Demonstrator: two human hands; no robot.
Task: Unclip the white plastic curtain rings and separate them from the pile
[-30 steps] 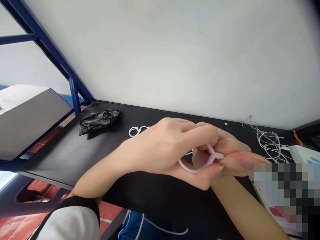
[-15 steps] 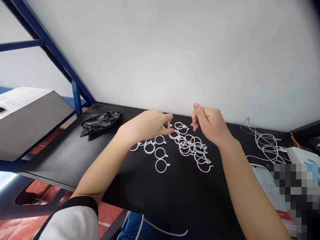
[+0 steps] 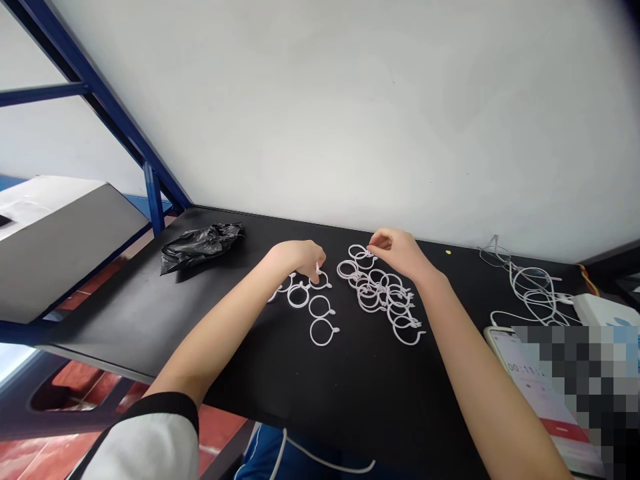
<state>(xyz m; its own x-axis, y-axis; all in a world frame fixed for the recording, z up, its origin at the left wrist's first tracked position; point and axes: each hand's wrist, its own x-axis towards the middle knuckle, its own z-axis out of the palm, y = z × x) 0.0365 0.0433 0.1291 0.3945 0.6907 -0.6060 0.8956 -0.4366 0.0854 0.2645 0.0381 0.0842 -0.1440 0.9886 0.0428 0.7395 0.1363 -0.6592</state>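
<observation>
Several white plastic rings lie on a black table (image 3: 310,393). A row of separate rings (image 3: 320,319) lies left of centre, and a tangled pile of rings (image 3: 387,297) lies to its right. My left hand (image 3: 297,259) rests with curled fingers pinching a white ring at the far end of the row. My right hand (image 3: 397,252) sits at the far end of the pile, its fingertips closed on a ring there.
A crumpled black plastic bag (image 3: 200,243) lies at the table's back left. White cables (image 3: 537,283) coil at the back right. A phone (image 3: 537,393) with a lit screen and a white box (image 3: 603,310) sit at the right edge. A blue steel frame (image 3: 150,187) stands left.
A second ago both hands worked one ring together close to the camera. They have since parted and reached out to the rings on the table, the left setting down at the row.
</observation>
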